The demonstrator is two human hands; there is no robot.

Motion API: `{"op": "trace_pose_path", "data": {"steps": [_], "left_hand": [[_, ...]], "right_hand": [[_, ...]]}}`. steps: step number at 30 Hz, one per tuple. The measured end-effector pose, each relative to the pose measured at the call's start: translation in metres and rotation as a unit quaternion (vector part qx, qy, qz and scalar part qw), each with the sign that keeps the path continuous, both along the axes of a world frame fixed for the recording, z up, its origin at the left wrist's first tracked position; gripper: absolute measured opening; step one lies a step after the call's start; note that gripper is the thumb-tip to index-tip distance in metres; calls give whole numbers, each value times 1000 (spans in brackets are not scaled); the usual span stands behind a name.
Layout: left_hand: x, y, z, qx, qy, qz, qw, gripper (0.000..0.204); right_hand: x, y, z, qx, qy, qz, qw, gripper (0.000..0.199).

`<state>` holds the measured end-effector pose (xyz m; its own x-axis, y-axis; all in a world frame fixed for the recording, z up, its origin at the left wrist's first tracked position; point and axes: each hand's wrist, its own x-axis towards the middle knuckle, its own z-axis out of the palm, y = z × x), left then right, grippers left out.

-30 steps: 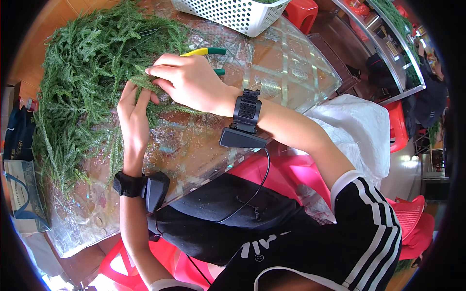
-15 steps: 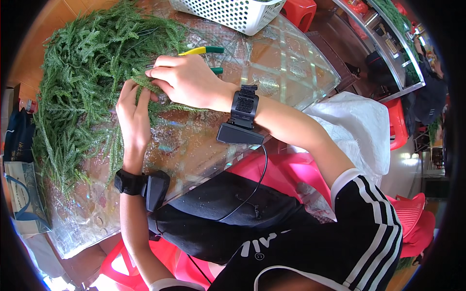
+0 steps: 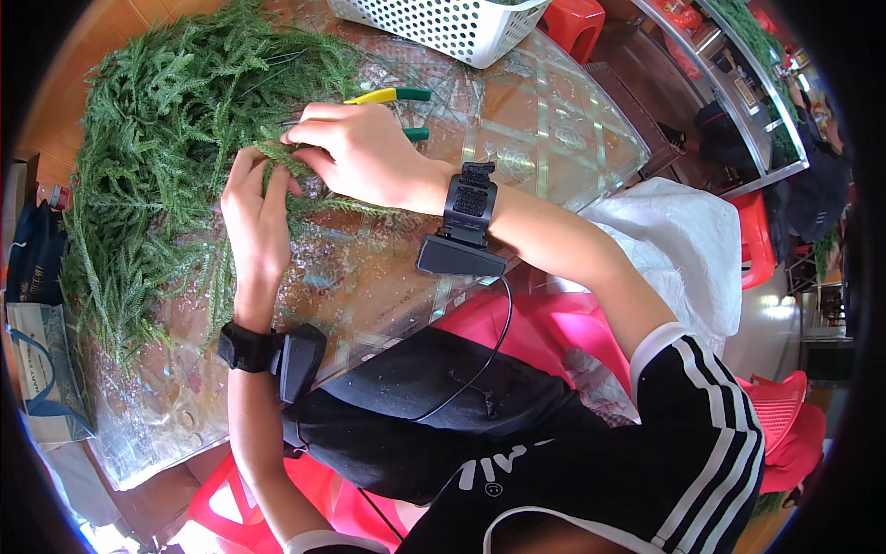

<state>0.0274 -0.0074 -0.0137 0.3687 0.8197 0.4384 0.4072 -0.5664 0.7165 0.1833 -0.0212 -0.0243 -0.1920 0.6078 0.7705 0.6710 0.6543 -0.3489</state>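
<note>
Between my two hands is a green artificial pine sprig (image 3: 275, 150), pinched near its middle by the fingers of both. My left hand (image 3: 256, 217) comes up from below, its fingertips closed on the sprig. From the right, my right hand (image 3: 369, 159) meets it with thumb and forefinger closed on the same sprig. A big heap of pine sprigs (image 3: 157, 157) spreads to the left and behind the hands. Just past my right hand lie pliers with yellow and green handles (image 3: 406, 95), partly hidden behind the hand.
The glass-topped table (image 3: 544, 120) is sprinkled with white bits. At its far side stands a white perforated basket (image 3: 443, 30). A white sack (image 3: 664, 249) and a pink stool (image 3: 544, 323) are right of my legs. A paper bag (image 3: 41, 355) stands at the left edge.
My right hand has shifted very slightly to the right. Both hands keep their pinch on the sprig, and the view has barely moved.
</note>
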Motion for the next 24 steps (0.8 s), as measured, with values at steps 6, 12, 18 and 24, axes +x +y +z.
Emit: {"op": "trace_pose_path", "data": {"steps": [6, 12, 18, 24], "left_hand": [[2, 2, -7, 63, 25, 0, 998, 17], [2, -1, -7, 151, 23, 23, 988, 12], [2, 0, -4, 176, 3, 19, 984, 11], [-1, 3, -4, 166, -5, -22, 986, 11]], "right_hand": [[1, 3, -3, -52, 38, 26, 998, 13], [2, 6, -3, -84, 55, 71, 992, 13], [7, 14, -1, -136, 68, 130, 980, 17], [13, 19, -3, -211, 87, 194, 954, 15]]}}
